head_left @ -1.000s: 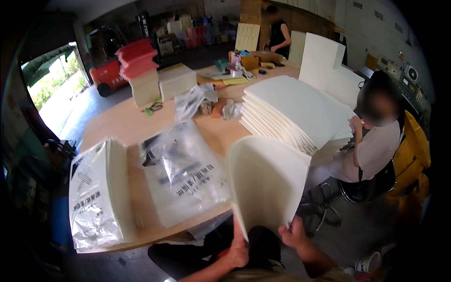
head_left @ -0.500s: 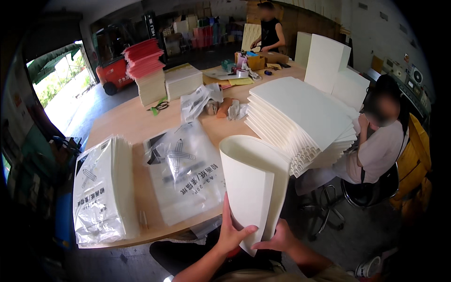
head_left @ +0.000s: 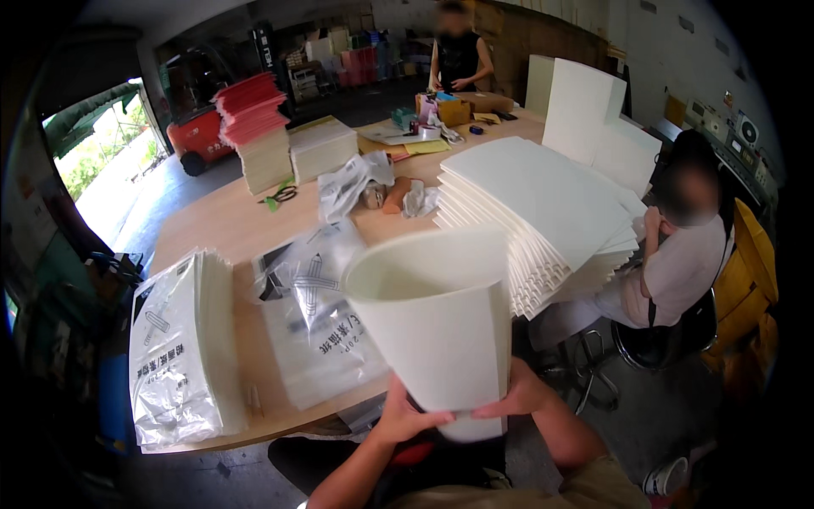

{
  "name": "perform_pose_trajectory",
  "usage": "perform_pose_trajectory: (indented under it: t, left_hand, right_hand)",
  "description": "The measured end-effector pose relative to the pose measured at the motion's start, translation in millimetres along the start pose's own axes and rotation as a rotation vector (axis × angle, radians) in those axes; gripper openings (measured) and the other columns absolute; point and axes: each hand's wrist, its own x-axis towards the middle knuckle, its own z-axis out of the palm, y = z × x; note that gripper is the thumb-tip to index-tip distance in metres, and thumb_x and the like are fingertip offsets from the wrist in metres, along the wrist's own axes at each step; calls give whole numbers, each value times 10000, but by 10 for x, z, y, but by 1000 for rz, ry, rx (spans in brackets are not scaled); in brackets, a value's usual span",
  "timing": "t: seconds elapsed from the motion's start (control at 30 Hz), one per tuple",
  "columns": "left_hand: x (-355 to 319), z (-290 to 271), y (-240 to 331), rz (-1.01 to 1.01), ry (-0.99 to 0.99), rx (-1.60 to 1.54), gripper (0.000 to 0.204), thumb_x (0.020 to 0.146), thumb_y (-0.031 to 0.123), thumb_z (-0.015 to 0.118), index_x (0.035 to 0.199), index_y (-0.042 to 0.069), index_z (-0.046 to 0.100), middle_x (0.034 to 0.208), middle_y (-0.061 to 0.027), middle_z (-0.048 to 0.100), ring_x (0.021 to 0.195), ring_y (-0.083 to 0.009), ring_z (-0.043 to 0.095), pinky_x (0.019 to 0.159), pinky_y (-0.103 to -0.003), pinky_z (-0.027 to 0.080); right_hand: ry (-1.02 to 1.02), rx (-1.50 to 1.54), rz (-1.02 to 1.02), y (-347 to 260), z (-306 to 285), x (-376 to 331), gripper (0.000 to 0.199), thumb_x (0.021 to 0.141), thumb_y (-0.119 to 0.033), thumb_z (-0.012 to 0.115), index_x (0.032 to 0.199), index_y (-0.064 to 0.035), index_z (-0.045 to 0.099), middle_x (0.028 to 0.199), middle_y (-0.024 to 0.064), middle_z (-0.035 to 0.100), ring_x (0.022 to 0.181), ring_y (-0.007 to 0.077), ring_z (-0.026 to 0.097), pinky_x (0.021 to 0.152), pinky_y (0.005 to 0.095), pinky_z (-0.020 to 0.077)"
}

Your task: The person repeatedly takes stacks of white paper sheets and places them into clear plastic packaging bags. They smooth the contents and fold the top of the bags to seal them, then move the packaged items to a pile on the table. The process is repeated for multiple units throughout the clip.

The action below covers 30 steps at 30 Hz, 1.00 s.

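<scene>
A curled bundle of white paper sheets is upright in front of me, bent round into a tube with its opening facing up. My left hand grips its lower left side, thumb across the front. On the lower right, my right hand is closed on the same paper, its thumb pointing toward the left one. Just left of the bundle, a clear printed plastic bag lies flat on the table. A pile of paper packs in clear printed bags stands at the table's left edge.
A large fanned stack of white paper sits on the right of the wooden table. Farther back are red-topped paper piles, scissors and crumpled plastic. One person sits at right; another stands at the far end.
Both hands have turned the bent paper, so its curve now bulges left and its opening shows wider. My view has shifted slightly. The far person now stands more upright.
</scene>
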Motion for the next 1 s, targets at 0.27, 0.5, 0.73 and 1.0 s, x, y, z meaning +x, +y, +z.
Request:
perform_pose_trajectory:
  t: [0.27, 0.5, 0.73, 1.0]
  left_hand:
    - [-95, 256, 50, 57, 125, 40, 846, 587, 165, 929, 1288, -22, 493, 1163, -116, 632, 1070, -224, 616, 941, -367, 481]
    - [-271, 106, -205, -26, 43, -102, 1009, 575, 181, 945, 1382, -2, 367, 1259, -122, 566, 1164, -232, 569, 993, -397, 461]
    - [-289, 123, -263, 52, 53, 144, 1336, 533, 293, 983, 1516, 13, 123, 1456, -168, 354, 1373, -293, 348, 1130, -444, 299]
    - [-233, 306, 134, 117, 187, 127, 1249, 606, 291, 946, 1536, 13, 160, 1503, -186, 349, 1412, -283, 329, 1154, -415, 278]
  right_hand:
    - [-76, 209, 44, 138, 10, 7, 1030, 649, -59, 882, 1497, -55, 298, 1377, 86, 495, 1283, 198, 444, 1072, 379, 371]
    - [74, 523, 255, 473, 20, -122, 795, 813, -166, 809, 1450, -2, 362, 1360, 81, 506, 1257, 162, 453, 1068, 361, 374]
    - [225, -128, 53, 304, 187, 292, 348, 916, -93, 663, 1232, 11, 563, 1045, 67, 666, 980, 124, 593, 857, 294, 497]
    - [186, 188, 267, -83, 439, 14, 473, 874, -109, 675, 1300, 7, 508, 1139, 92, 638, 1042, 151, 580, 910, 316, 473]
